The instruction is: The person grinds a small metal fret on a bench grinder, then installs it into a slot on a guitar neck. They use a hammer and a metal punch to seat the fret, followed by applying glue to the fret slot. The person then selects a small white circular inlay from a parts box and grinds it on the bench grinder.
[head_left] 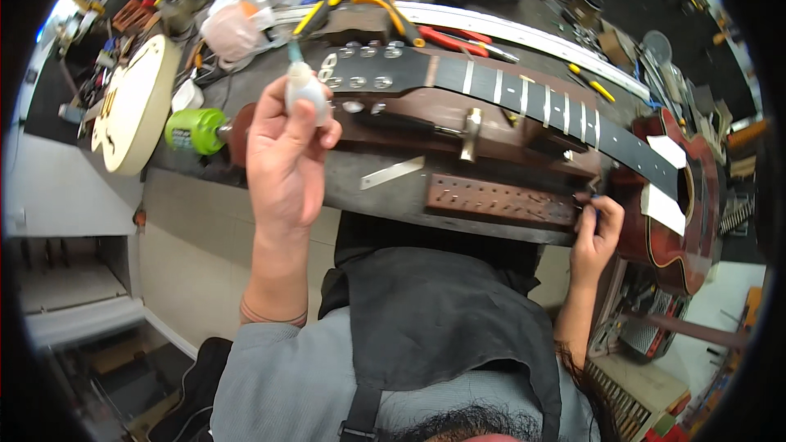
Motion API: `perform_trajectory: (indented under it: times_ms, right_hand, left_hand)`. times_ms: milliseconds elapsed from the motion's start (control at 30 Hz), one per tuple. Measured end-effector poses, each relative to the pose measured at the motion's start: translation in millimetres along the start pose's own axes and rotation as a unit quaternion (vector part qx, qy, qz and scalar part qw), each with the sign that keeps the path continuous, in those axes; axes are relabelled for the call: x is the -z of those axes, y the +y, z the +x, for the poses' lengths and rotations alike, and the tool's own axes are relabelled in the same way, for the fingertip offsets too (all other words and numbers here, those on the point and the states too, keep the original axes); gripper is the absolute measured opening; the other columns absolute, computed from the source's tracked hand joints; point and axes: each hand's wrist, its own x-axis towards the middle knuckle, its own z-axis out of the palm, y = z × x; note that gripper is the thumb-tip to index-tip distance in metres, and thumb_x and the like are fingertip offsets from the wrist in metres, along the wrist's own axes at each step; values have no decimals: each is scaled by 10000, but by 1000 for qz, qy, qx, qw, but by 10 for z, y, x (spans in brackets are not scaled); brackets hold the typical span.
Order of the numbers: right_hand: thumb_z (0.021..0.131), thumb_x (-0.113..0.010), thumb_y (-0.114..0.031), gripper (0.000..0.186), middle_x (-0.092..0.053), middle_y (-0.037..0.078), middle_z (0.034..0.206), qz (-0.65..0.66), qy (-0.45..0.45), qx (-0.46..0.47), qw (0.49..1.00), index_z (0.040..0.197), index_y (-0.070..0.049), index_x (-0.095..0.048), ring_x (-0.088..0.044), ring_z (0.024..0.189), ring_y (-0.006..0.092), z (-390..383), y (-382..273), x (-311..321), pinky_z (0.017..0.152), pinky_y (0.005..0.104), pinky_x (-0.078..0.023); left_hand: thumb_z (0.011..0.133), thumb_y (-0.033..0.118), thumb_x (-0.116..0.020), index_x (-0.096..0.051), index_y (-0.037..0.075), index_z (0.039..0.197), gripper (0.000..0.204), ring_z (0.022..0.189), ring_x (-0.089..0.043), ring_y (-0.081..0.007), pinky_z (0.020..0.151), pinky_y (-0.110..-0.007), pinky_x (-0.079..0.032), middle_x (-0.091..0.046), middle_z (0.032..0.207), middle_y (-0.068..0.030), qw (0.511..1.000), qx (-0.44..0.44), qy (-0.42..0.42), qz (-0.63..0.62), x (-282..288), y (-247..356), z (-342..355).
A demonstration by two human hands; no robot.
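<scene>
My left hand (288, 147) is raised over the front left of the bench, its fingers wrapped round a small white squeeze bottle (303, 86) with a bluish tip pointing up. My right hand (596, 233) is closed at the right end of a brown wooden block (483, 196) with rows of holes and small pins; something small and dark at its fingertips is too unclear to name. Behind the block lies a guitar, its dark fretboard (532, 102) running from the headstock (368, 74) to a red body (692, 196) with white sheets (663, 211) by the soundhole.
A hammer (471, 135) and a flat metal strip (393, 173) lie in front of the neck. Left are a green bottle (195, 131) and a cream guitar body (135, 106). Red-handled pliers (458, 41), a yellow-black screwdriver (591, 83) and a white bag (237, 24) sit farther back.
</scene>
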Motion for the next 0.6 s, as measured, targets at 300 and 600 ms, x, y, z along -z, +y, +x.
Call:
perform_trajectory:
  times_ms: [300, 600]
  right_hand:
    - [1054, -546, 50, 340, -595, 97, 1227, -155, 21, 184, 970, 1389, 9, -501, -637, 1172, 210, 332, -1094, 292, 1091, 358, -480]
    - [1042, -668, -199, 335, -713, 155, 1123, -323, -192, 52, 925, 1291, 20, -626, -764, 798, 199, 2084, -1594, 396, 742, 352, -598]
  left_hand:
    - [1081, 87, -653, -569, -19, 1465, 408, 964, -741, -204, 813, -324, -593, -724, 1214, -155, 985, -17, 17, 173, 173, 259, -85]
    - [1061, 145, -678, -617, -27, 1369, 358, 1077, -753, -215, 968, -345, -579, -718, 1197, -118, 937, -63, -184, 291, -466, 991, 630]
